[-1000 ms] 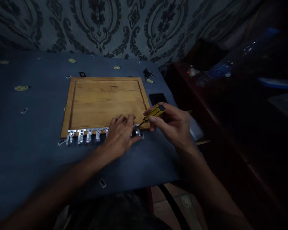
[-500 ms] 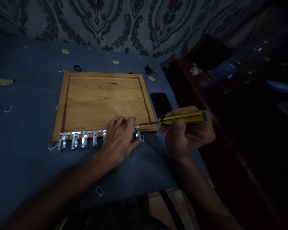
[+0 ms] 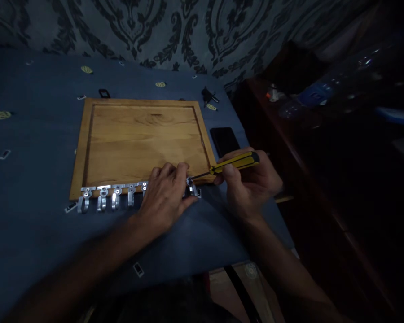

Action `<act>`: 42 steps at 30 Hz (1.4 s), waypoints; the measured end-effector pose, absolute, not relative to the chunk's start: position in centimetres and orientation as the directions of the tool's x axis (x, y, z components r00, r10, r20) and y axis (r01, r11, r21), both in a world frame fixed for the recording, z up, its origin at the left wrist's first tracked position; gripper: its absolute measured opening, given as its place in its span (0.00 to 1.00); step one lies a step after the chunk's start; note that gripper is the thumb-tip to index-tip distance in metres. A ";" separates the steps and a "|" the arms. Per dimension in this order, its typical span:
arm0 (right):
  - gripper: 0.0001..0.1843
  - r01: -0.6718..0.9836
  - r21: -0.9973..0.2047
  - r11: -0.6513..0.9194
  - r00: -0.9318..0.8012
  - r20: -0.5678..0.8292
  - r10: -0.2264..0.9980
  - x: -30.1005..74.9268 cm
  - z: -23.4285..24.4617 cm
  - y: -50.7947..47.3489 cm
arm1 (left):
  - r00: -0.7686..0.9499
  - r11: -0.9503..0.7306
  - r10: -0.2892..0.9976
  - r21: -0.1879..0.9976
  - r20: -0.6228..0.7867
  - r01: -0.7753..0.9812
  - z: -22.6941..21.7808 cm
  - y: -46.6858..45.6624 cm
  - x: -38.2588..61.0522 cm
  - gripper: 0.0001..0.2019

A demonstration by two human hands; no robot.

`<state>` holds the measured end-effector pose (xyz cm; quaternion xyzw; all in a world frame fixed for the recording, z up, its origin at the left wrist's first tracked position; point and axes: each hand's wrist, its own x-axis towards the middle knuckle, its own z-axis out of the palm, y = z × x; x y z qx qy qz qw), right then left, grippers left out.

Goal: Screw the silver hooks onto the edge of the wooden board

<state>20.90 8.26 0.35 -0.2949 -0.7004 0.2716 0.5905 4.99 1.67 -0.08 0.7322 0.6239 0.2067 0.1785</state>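
A wooden board (image 3: 141, 134) lies on a blue cloth-covered table (image 3: 37, 224). A metal rail of hooks (image 3: 114, 195) runs along the board's near edge. My left hand (image 3: 166, 193) lies flat on the right part of that rail, fingers spread and pressing down. My right hand (image 3: 252, 184) grips a yellow-and-black screwdriver (image 3: 234, 162). The screwdriver lies almost level, and its tip touches the rail's right end beside my left fingertips.
A black phone (image 3: 225, 140) lies just right of the board. Small dark hardware bits (image 3: 208, 95) sit near the table's far edge. A patterned wall stands behind. To the right is a dark wooden unit (image 3: 323, 188) with a plastic bottle (image 3: 323, 96).
My right hand pulled the screwdriver away to the right half a second ago, then brought its tip back to the rail's right end. My left hand stayed on the rail.
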 end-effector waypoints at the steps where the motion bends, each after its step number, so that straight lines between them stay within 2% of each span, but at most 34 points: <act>1: 0.04 0.088 -0.733 0.675 -0.135 0.662 0.737 20.9 0.3 8.3 | 0.139 -0.161 0.987 0.519 0.081 0.840 -0.1 1.7 5.0 0.26; 5: 0.06 0.100 -0.749 0.655 -0.154 0.639 0.754 20.9 0.4 8.3 | 0.132 -0.149 0.989 0.522 0.070 0.840 -0.1 1.7 5.0 0.26; 11: 0.07 0.178 -0.837 0.517 -0.278 0.461 0.843 21.5 1.9 8.2 | 0.129 -0.141 0.990 0.522 0.060 0.841 0.0 1.7 5.0 0.26; 15: 0.08 0.200 -0.853 0.483 -0.360 0.394 0.846 22.0 2.5 8.4 | 0.136 -0.160 0.987 0.530 0.083 0.833 0.0 1.6 4.9 0.27; 19: 0.07 0.170 -0.825 0.539 -0.348 0.461 0.816 21.6 2.2 8.7 | 0.143 -0.143 0.989 0.531 0.043 0.835 0.3 1.8 5.0 0.25; 23: 0.18 0.225 -0.749 0.623 -0.229 0.581 0.781 20.8 1.4 8.8 | 0.139 -0.143 0.989 0.525 0.046 0.839 0.4 1.8 5.0 0.24; 25: 0.20 0.252 -0.718 0.648 -0.198 0.618 0.761 20.5 1.0 8.7 | 0.139 -0.145 0.989 0.522 0.051 0.840 0.3 1.8 5.0 0.24; 30: 0.16 0.253 -0.684 0.684 -0.071 0.692 0.719 20.6 1.0 8.2 | 0.120 -0.136 0.991 0.538 0.065 0.832 0.3 1.7 5.0 0.24; 33: 0.15 0.211 -0.693 0.690 -0.025 0.701 0.712 20.6 1.2 8.1 | 0.124 -0.121 0.992 0.543 0.032 0.831 0.5 1.7 5.0 0.24; 42: 0.14 0.228 -0.720 0.655 -0.118 0.647 0.753 20.7 0.7 8.3 | 0.139 -0.117 0.990 0.537 0.000 0.835 0.7 1.8 5.0 0.24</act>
